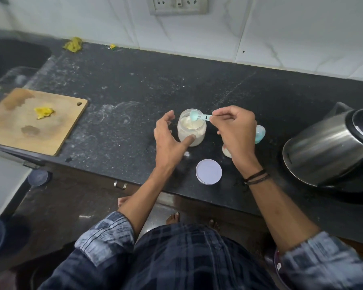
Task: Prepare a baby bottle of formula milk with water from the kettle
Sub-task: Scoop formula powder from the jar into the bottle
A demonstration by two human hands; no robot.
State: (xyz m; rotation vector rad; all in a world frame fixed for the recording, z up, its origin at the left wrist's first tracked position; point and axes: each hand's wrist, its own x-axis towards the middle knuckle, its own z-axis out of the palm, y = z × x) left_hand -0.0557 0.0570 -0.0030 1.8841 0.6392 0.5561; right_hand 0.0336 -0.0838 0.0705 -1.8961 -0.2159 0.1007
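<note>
Scooping stage. Your right hand pinches the pale blue plastic scoop over the open clear jar of white formula powder. Your left hand steadies the jar, fingers released. Right of the jar stand the mostly hidden teal-topped baby bottle and the steel kettle. Dosing, water and capping likely remain.

Black speckled stone worktop in front of me, dusted with white powder. On it, from my left: a wooden chopping board, an open jar of white powder, a round pale lid nearer me, a mostly hidden teal baby bottle, and a steel kettle.
</note>
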